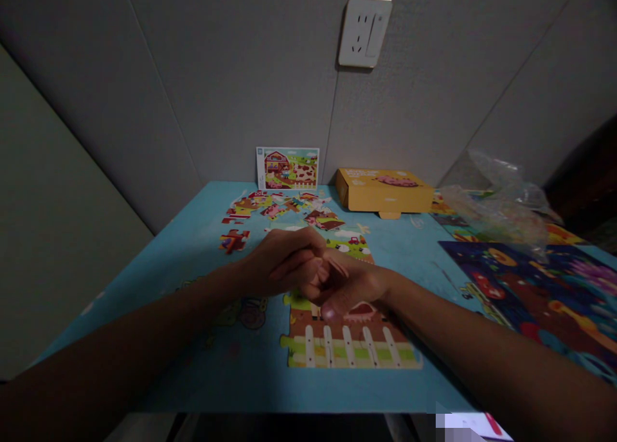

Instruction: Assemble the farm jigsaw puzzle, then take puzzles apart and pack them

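Observation:
My left hand [295,260] and my right hand [354,279] meet over the partly joined farm puzzle [344,349]. Curled fingers on the left hand press against those of the right, so both hands are closed. Whatever lies between them, if anything, is hidden. Below them the puzzle shows a white fence along its front edge, and behind them a strip with sheep and a red vehicle. Past the hands lies a group of loose puzzle pieces [325,220]. A separate reddish piece [234,240] rests to the left.
A farm picture card [291,169] leans on the wall beside a yellow box [385,191]. At right, a dark colourful puzzle [544,300] lies on the blue table [193,236], with a crumpled clear plastic bag [506,204] behind it. A socket plate [365,33] is on the wall.

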A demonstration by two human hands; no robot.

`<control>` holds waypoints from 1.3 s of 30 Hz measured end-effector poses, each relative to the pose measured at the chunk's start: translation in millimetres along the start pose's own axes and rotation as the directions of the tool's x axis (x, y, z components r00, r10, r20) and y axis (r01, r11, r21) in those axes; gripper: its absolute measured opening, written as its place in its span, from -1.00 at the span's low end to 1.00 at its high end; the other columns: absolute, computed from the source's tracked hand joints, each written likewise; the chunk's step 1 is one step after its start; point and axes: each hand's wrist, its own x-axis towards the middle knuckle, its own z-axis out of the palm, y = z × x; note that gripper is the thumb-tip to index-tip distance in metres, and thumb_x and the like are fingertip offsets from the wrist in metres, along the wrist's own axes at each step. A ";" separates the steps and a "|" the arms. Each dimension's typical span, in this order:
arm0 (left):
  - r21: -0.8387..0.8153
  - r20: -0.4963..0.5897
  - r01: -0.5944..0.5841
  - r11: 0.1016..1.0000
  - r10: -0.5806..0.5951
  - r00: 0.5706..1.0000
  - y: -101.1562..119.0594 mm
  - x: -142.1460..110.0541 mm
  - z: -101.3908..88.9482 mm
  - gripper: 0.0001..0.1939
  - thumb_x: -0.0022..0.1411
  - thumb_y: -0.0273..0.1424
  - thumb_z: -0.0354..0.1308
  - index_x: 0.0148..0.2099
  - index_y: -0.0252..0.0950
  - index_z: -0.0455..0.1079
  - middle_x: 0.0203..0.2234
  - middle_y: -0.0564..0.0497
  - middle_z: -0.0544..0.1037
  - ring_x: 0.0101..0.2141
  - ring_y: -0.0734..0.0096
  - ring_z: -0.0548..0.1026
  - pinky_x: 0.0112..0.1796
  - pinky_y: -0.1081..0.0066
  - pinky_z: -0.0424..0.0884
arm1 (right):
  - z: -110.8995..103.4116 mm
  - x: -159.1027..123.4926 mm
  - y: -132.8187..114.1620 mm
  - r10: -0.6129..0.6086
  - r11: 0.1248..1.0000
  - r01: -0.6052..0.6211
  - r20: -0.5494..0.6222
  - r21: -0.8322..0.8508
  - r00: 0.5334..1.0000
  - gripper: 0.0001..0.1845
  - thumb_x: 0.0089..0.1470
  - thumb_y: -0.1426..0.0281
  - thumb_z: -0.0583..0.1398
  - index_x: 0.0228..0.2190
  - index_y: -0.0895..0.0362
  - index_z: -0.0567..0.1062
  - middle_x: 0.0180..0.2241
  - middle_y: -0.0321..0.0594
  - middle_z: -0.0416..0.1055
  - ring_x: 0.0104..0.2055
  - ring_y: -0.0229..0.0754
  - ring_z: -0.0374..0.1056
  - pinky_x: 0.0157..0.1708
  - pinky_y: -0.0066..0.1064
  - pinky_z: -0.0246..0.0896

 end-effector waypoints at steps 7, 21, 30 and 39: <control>0.042 0.002 0.014 0.999 -0.014 1.000 -2.6 -1.8 -0.5 -0.94 0.18 -0.49 0.05 -0.28 -0.26 0.21 -0.59 0.18 0.33 -0.60 0.63 0.24 -0.56 0.59 0.18 | -1.4 1.7 8.2 -0.096 0.995 0.099 -0.074 0.035 0.993 -0.56 -0.08 0.21 0.30 -0.22 0.20 0.36 -0.61 -0.50 -0.02 -0.61 -0.41 -0.15 -0.64 -0.46 -0.25; 0.107 -0.651 0.703 0.703 -0.485 0.584 -86.4 -24.9 -54.8 -0.72 0.31 -0.25 -0.11 -0.35 -0.26 0.30 -0.49 0.05 0.42 -0.44 0.47 0.39 -0.37 0.49 0.32 | -15.2 6.4 8.1 -0.148 0.979 0.204 -0.753 -0.019 0.641 -0.33 0.12 -0.12 -0.06 -0.48 0.22 0.44 -0.78 -0.42 0.07 -0.74 -0.38 -0.16 -0.67 -0.44 -0.32; 0.201 -0.582 0.949 0.241 -0.750 0.314 -125.5 -47.4 -70.7 -0.69 0.18 -0.24 0.01 -0.22 -0.30 0.50 -0.25 -0.16 0.58 -0.14 0.11 0.46 -0.05 0.20 0.28 | -19.3 5.7 12.6 -0.193 0.981 0.096 -0.856 -0.167 0.480 -0.34 0.07 -0.15 -0.01 -0.54 0.19 0.44 -0.80 -0.39 0.11 -0.74 -0.36 -0.09 -0.71 -0.45 -0.27; 0.440 -0.419 0.885 0.151 -0.837 0.351 -114.5 -40.0 -58.6 -0.33 -0.06 0.09 0.18 0.01 -0.23 0.43 -0.03 -0.25 0.46 0.04 -0.27 0.28 -0.04 -0.07 0.23 | -22.1 5.6 11.2 -0.255 0.960 -0.002 -0.877 -0.280 0.408 -0.29 0.04 -0.19 -0.02 -0.60 0.17 0.47 -0.81 -0.36 0.11 -0.72 -0.36 -0.06 -0.67 -0.44 -0.21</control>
